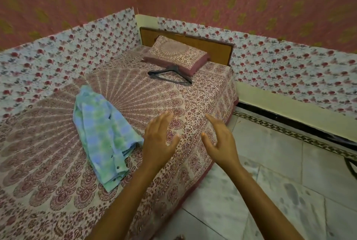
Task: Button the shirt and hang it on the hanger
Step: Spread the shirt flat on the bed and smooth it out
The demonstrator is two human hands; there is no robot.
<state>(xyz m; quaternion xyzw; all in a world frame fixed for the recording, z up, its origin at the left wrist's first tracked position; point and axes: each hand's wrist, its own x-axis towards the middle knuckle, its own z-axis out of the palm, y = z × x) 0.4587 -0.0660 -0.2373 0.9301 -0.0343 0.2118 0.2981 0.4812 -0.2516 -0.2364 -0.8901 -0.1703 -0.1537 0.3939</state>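
Observation:
A blue and green checked shirt lies folded and crumpled on the bed, dark buttons showing along its right edge. A dark hanger rests flat farther back, just in front of the pillow. My left hand hovers over the bedspread just right of the shirt, fingers apart, holding nothing. My right hand is raised near the bed's right edge, fingers spread and empty. Neither hand touches the shirt or the hanger.
The bed carries a red and cream patterned spread. A matching pillow lies against the wooden headboard. Floral cloth covers the walls on the left and back. Marble floor runs along the bed's right side.

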